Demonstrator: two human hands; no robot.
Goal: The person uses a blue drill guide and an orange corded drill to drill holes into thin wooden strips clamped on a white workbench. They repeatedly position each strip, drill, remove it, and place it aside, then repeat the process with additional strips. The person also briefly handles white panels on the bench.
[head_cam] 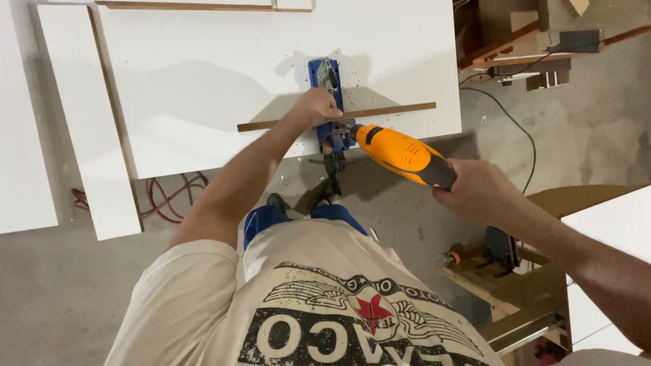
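Concrete floor (380, 203) lies bare below the white panel's (203, 88) near edge, where the left hand (316, 106) presses a wooden strip (400, 108) beside the blue jig (330, 102); the right hand (475, 193) grips an orange drill (403, 154).

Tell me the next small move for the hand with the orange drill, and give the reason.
Probably ease the orange drill straight forward along its own line, keeping the right hand steady. Its nose already meets the blue jig clamped at the edge of the white panel, and the left hand presses on the jig and the narrow wooden strip. Whether the bit is already in, I cannot tell.
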